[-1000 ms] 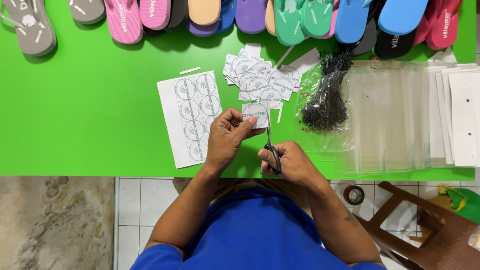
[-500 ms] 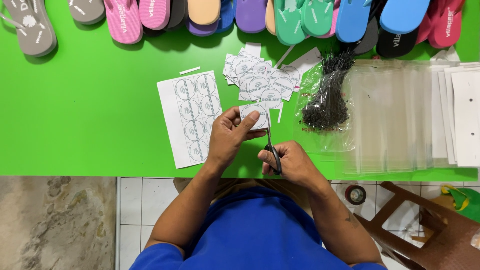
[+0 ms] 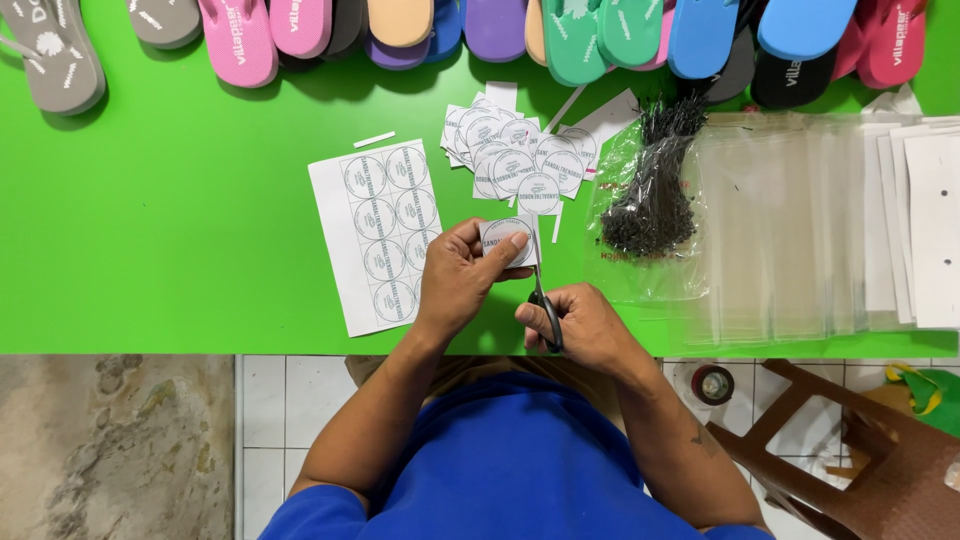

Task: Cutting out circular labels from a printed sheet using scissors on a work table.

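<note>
Both forearms come up from the blue shirt and meet over the near edge of the green surface (image 3: 150, 260). The right hand (image 3: 580, 325) is closed through the handles of a pair of black scissors (image 3: 545, 305), blades pointing away from the body. The left hand (image 3: 455, 280) pinches a small square paper label (image 3: 507, 238) between thumb and fingertips, holding it just above the surface, right at the scissor blades.

Just left of that hand lies a white sheet of round labels (image 3: 375, 230), uncut, flat on the surface, its near corner tucked under the left wrist. Beyond the hands sits a loose pile of cut labels (image 3: 510, 155), overlapping one another. To the right, a clear bag of black ties (image 3: 650, 205) lies partly on a stack of clear plastic bags (image 3: 790, 230), with white cards (image 3: 925, 220) at the right edge. Along the far edge, a row of coloured flip-flops (image 3: 500, 25) lies side by side.
</note>
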